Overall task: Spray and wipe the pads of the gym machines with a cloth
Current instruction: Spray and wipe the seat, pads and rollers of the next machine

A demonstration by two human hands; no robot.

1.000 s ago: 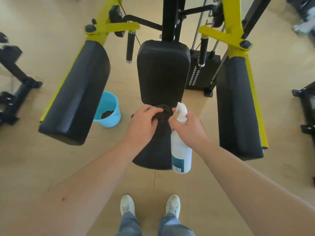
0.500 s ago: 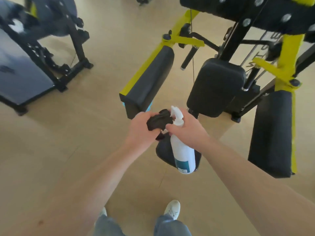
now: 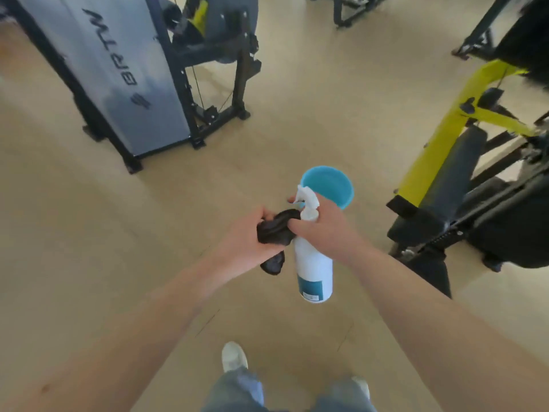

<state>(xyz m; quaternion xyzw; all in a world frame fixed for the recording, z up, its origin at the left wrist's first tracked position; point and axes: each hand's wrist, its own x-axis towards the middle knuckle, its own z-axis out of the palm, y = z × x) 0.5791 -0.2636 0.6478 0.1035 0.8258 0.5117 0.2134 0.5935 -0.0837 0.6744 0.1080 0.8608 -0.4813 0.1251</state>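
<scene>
- The left hand grips a bunched black cloth.
- The right hand grips a white spray bottle by its neck, touching the cloth.
- A blue bucket stands on the floor behind.

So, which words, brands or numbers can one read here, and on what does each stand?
"BRT" then M or W, uncertain: large dark letters, seen upside down, on the grey panel of a machine.
The teal label on the spray bottle: print too small to read.
No other text shows.
</scene>
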